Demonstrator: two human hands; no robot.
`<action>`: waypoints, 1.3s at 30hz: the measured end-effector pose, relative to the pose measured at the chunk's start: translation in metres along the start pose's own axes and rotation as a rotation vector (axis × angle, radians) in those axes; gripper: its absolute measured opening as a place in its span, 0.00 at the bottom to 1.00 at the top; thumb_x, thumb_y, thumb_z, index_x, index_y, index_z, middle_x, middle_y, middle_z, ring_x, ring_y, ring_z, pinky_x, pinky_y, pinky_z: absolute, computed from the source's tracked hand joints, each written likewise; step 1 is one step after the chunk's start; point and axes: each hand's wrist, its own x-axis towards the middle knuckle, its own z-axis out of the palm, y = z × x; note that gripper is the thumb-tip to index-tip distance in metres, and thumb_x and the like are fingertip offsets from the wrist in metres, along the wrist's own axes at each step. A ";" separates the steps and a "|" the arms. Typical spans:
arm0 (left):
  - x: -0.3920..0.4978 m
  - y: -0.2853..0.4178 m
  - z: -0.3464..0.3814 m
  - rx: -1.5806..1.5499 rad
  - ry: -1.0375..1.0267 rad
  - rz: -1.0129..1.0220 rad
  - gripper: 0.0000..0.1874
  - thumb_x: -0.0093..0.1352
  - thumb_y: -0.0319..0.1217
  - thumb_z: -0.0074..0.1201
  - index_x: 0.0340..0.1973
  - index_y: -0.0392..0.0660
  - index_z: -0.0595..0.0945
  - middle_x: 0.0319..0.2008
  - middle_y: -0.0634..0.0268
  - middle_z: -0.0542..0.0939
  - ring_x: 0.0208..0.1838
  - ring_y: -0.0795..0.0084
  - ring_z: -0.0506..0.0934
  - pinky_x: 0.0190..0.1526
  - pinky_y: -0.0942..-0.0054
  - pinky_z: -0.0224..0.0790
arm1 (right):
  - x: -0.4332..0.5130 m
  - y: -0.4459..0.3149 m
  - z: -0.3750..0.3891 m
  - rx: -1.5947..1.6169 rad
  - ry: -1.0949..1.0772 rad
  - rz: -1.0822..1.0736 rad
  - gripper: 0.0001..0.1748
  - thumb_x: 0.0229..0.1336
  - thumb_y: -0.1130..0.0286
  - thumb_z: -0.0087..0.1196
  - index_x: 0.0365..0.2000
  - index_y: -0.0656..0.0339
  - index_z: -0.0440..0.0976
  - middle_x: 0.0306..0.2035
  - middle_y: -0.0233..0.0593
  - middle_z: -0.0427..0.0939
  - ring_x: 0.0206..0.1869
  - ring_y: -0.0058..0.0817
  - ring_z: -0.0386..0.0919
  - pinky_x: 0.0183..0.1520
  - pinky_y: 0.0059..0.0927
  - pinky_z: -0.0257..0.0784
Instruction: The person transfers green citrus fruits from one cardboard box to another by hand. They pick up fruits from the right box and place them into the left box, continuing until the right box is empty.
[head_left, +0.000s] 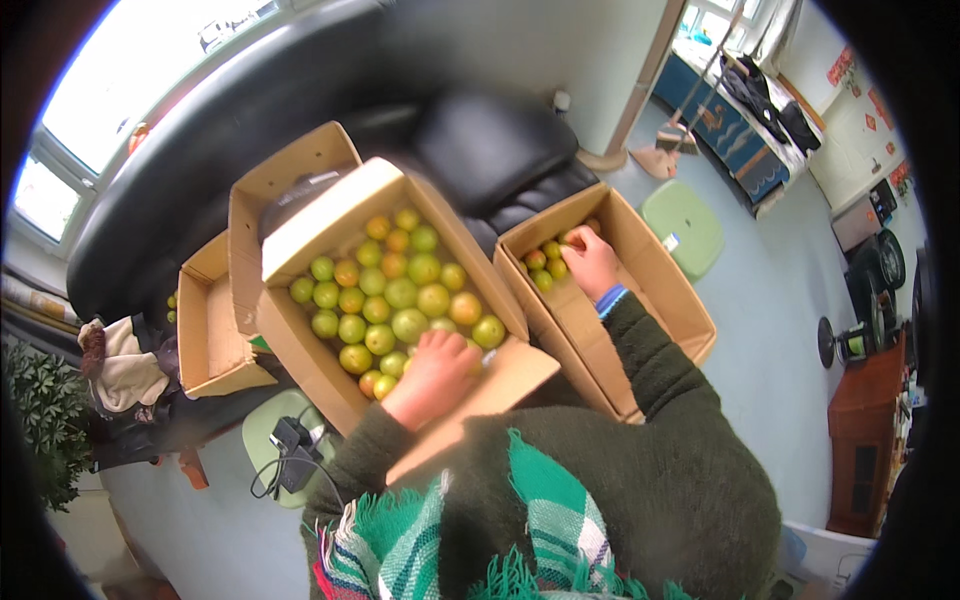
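Observation:
Many green and orange-tinged tomatoes (401, 292) lie in a large open cardboard box (480, 255) before me. My left hand (442, 371) is over the near part of this box, its fingers bent down among the fruit; what they touch is hidden. To the right stands a second cardboard box (675, 300) with several smaller tomatoes (546, 262) gathered at its far left end. My right hand (592, 261) reaches in there, fingertips together beside those tomatoes. Whether it grips one cannot be made out.
A black leather sofa (495, 150) curves behind the boxes. Another cardboard box (217, 322) stands at the left. One green stool (682, 225) is beyond the right box; a second stool (262, 427) at the lower left bears a black charger (296, 454) and cable.

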 end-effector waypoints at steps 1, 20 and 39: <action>0.001 0.001 0.000 0.015 0.013 -0.004 0.18 0.62 0.33 0.67 0.47 0.47 0.83 0.42 0.56 0.76 0.52 0.50 0.74 0.59 0.51 0.65 | 0.011 0.023 -0.003 -0.209 0.006 -0.049 0.15 0.57 0.68 0.67 0.44 0.59 0.79 0.41 0.48 0.85 0.47 0.48 0.84 0.52 0.46 0.79; -0.007 0.000 -0.008 -0.191 0.082 -0.022 0.23 0.67 0.30 0.65 0.58 0.43 0.81 0.55 0.52 0.79 0.59 0.46 0.76 0.62 0.52 0.70 | -0.012 0.108 0.031 -0.266 0.123 0.272 0.30 0.44 0.65 0.76 0.49 0.59 0.78 0.58 0.58 0.72 0.63 0.56 0.70 0.68 0.53 0.69; -0.001 -0.004 -0.029 -0.938 0.433 -0.418 0.25 0.76 0.24 0.63 0.66 0.39 0.71 0.58 0.62 0.79 0.58 0.76 0.79 0.59 0.71 0.77 | -0.027 -0.175 0.050 0.212 -0.453 -0.933 0.28 0.54 0.63 0.78 0.54 0.53 0.81 0.67 0.61 0.70 0.66 0.60 0.75 0.68 0.49 0.75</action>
